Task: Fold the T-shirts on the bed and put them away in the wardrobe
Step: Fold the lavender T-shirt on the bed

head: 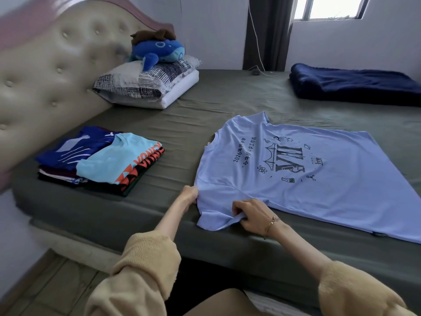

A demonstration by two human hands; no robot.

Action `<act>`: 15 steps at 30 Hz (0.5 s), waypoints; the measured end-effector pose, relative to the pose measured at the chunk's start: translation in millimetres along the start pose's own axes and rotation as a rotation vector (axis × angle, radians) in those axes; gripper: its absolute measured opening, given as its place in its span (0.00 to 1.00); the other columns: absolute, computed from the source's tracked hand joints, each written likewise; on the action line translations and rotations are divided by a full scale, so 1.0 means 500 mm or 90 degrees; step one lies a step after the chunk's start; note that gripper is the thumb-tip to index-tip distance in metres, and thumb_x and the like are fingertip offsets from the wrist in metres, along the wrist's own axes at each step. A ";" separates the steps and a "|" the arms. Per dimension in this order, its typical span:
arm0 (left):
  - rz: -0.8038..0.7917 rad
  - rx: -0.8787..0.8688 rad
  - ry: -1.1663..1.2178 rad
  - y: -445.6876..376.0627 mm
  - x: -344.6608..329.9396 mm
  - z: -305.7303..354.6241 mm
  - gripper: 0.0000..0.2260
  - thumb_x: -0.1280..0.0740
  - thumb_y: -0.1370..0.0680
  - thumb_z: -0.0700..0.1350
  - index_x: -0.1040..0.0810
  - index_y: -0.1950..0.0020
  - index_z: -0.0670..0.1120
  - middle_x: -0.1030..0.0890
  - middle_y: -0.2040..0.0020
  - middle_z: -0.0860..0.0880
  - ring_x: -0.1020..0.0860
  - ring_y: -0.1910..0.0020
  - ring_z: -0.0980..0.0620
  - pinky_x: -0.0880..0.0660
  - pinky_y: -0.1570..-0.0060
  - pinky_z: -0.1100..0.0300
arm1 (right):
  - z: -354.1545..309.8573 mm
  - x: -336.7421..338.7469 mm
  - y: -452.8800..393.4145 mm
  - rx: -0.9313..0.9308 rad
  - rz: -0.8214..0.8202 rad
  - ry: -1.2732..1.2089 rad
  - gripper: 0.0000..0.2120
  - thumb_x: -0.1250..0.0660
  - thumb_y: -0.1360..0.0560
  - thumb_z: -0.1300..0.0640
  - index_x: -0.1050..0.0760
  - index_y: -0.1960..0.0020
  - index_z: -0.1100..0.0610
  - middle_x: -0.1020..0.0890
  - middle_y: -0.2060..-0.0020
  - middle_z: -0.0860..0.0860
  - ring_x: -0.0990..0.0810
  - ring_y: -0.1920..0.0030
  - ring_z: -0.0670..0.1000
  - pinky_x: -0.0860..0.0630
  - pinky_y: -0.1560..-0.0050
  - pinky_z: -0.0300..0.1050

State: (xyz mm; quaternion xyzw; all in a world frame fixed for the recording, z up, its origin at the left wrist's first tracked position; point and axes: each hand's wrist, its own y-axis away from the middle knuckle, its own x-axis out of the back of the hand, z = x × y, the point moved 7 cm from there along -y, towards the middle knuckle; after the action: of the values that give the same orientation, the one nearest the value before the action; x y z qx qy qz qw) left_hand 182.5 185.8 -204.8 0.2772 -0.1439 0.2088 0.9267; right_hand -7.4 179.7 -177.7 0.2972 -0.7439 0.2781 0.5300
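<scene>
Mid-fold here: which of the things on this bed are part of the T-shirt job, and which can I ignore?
Part of the job:
- light blue T-shirt, spread flat, its near sleeve gripped by the left hand and right hand
- folded T-shirts, stacked by the headboard

Ignore:
- pillows
- blue whale plush on them
- navy blanket
- white cable

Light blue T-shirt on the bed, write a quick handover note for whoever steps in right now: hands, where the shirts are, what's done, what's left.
Left hand: pinches the near shoulder edge of the light blue T-shirt.
Right hand: has its grip on the near sleeve, fabric bunched under the fingers.
The shirt lies spread print-up on the green bed sheet, not yet folded.
Done: two stacks of folded T-shirts sit side by side near the headboard.
Left: fold this shirt, then carry all of them to the wardrobe, which is not in view.
</scene>
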 end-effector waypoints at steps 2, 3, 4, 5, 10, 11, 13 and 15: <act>0.001 0.013 0.002 0.003 0.008 -0.011 0.16 0.41 0.24 0.40 0.28 0.39 0.33 0.25 0.62 0.45 0.27 0.70 0.50 0.34 0.77 0.61 | 0.003 -0.002 0.003 -0.006 -0.014 -0.036 0.12 0.42 0.35 0.66 0.24 0.56 0.57 0.18 0.60 0.52 0.21 0.55 0.54 0.34 0.59 0.39; -0.010 0.017 -0.002 0.007 0.008 -0.013 0.13 0.39 0.24 0.43 0.27 0.43 0.36 0.24 0.60 0.44 0.27 0.71 0.51 0.34 0.79 0.63 | 0.002 -0.004 0.005 0.001 -0.021 -0.051 0.12 0.41 0.35 0.66 0.24 0.56 0.57 0.18 0.59 0.52 0.21 0.55 0.54 0.34 0.57 0.39; -0.027 0.012 -0.013 0.013 0.007 -0.012 0.14 0.37 0.23 0.47 0.26 0.44 0.38 0.24 0.57 0.44 0.28 0.71 0.52 0.33 0.79 0.63 | -0.001 -0.007 0.009 0.013 -0.027 -0.054 0.10 0.39 0.34 0.66 0.22 0.56 0.57 0.19 0.58 0.52 0.22 0.53 0.53 0.35 0.55 0.38; -0.048 0.004 -0.041 0.018 0.005 -0.007 0.17 0.35 0.24 0.50 0.26 0.42 0.39 0.24 0.55 0.45 0.28 0.70 0.53 0.33 0.77 0.64 | -0.004 -0.009 0.012 0.028 -0.030 -0.046 0.09 0.37 0.33 0.64 0.21 0.56 0.57 0.20 0.55 0.51 0.24 0.51 0.51 0.36 0.52 0.38; -0.101 -0.020 -0.236 0.032 0.000 -0.015 0.22 0.29 0.27 0.45 0.27 0.38 0.34 0.30 0.66 0.48 0.33 0.69 0.54 0.38 0.72 0.63 | 0.000 -0.021 0.028 0.027 -0.090 -0.051 0.17 0.41 0.36 0.66 0.20 0.53 0.56 0.23 0.52 0.50 0.27 0.48 0.49 0.37 0.47 0.39; -0.101 -0.022 -0.242 0.033 0.002 -0.016 0.20 0.30 0.26 0.44 0.26 0.39 0.34 0.30 0.66 0.48 0.33 0.69 0.54 0.38 0.72 0.63 | 0.001 -0.021 0.029 0.024 -0.105 -0.072 0.19 0.43 0.37 0.69 0.20 0.52 0.58 0.21 0.52 0.52 0.25 0.49 0.50 0.33 0.46 0.39; -0.107 -0.025 -0.238 0.032 0.002 -0.016 0.16 0.30 0.25 0.43 0.25 0.41 0.35 0.29 0.66 0.48 0.32 0.68 0.54 0.36 0.71 0.63 | 0.003 -0.014 0.030 0.022 -0.111 -0.109 0.21 0.45 0.39 0.72 0.22 0.52 0.62 0.19 0.54 0.53 0.22 0.51 0.52 0.29 0.49 0.35; -0.101 -0.028 -0.242 0.035 -0.001 -0.017 0.11 0.30 0.25 0.43 0.25 0.47 0.38 0.28 0.67 0.47 0.31 0.69 0.53 0.36 0.70 0.62 | 0.006 -0.012 0.036 0.015 -0.118 -0.136 0.21 0.46 0.39 0.74 0.22 0.53 0.63 0.18 0.55 0.54 0.21 0.52 0.52 0.28 0.52 0.33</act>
State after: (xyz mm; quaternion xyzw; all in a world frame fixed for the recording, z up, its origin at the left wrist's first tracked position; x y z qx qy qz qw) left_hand 175.2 203.8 -203.8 0.3020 -0.2983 0.0758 0.9022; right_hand -21.0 190.4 -185.9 0.3991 -0.7622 0.2034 0.4674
